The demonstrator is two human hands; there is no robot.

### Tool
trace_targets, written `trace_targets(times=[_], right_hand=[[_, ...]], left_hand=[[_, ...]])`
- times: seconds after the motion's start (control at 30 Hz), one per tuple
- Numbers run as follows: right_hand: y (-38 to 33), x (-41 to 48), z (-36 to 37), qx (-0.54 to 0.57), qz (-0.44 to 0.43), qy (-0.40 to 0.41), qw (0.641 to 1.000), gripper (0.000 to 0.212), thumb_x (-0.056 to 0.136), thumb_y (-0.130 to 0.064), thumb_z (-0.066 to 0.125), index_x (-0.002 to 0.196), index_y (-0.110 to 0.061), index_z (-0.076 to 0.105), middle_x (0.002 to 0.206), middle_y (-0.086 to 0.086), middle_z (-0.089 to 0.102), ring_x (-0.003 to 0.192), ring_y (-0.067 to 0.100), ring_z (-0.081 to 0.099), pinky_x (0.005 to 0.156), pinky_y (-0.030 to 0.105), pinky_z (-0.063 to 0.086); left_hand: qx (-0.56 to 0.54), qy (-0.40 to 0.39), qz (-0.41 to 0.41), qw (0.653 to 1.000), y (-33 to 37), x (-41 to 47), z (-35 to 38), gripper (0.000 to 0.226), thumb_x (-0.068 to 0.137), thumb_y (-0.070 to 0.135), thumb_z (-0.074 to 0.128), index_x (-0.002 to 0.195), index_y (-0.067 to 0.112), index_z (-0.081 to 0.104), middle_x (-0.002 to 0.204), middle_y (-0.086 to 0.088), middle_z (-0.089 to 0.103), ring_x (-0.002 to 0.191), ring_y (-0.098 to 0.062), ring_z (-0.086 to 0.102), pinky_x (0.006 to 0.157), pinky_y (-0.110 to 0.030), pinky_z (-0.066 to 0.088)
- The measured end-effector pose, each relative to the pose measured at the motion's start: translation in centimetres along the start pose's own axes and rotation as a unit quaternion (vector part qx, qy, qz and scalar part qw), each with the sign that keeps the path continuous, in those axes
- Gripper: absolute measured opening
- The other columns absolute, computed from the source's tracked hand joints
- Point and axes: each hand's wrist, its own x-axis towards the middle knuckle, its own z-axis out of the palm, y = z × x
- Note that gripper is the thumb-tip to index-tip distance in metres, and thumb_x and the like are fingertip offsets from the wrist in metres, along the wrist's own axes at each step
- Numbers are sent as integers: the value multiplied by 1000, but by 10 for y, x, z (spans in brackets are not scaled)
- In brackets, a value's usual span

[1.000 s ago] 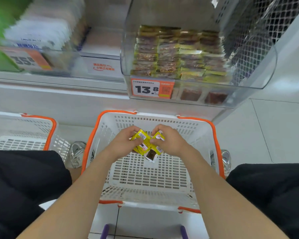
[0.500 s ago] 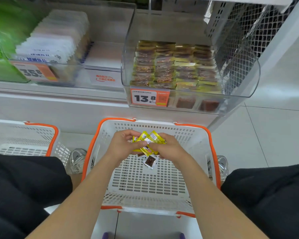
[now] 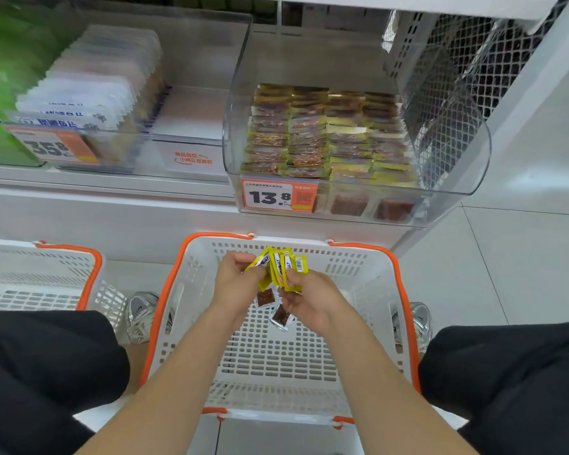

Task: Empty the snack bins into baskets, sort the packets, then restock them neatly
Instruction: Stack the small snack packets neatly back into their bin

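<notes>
We see the left hand [image 3: 235,279] and the right hand [image 3: 312,302] meeting above the middle of a white basket with an orange rim [image 3: 352,261] that stands on the floor [image 3: 523,257] between our knees. Both hands share a small fan of yellow snack packets [image 3: 281,267]. The left grip is curled round the leftmost packets and the right grip pinches the lower ends of the others, so their barcoded tops stand up and tilt away from us. Two packets with clear windows showing brown contents [image 3: 265,297] hang just below the fan between the hands. We cannot tell whether a finger holds them or they are loose. Through the slotted bottom of the basket only the floor shows. A second white basket [image 3: 30,261] stands to the left, well apart from the hands. Above, on the shelf, a clear bin [image 3: 457,178] holds rows of the yellow-edged packets [image 3: 322,136] packed upright, with an orange price tag reading 13.8 [image 3: 278,198] on its front. Left of it is a bin of white packets [image 3: 89,90] tagged 35.8 [image 3: 51,147], and between the two bins a small white sign with orange writing [image 3: 193,158]. A grey shoe [image 3: 142,315] shows at the left side of the basket.
</notes>
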Motion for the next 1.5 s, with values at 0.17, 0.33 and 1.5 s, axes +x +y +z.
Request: trace_targets(times=[0.17,0.33,1.5], right_hand=[[12,0,17,17,-39,-14,999,26,107,-5,46,104,-9,71,78,8,73,66,19,59,64,29,49],[21,13,22,-242,-98,39,964,28,101,-26,45,87,-19,69,96,8,71,86,21,65,72,31,47],[103,154,-47,-515,-240,169,805,22,95,-14,57,113,-12,69,72,4,69,58,23,66,50,36,52]], left_hand=[[-160,-58,-77,982,-3,-7,16,39,96,-8,39,125,8,59,99,-21,74,75,-30,69,61,-36,54],[-91,-87,-82,989,-11,0,19,23,91,24,52,103,7,64,84,-11,65,68,-19,63,63,-33,45],[-108,-56,-295,948,-119,83,-58,21,109,19,49,127,21,60,111,-16,68,97,-33,65,104,-58,50]])
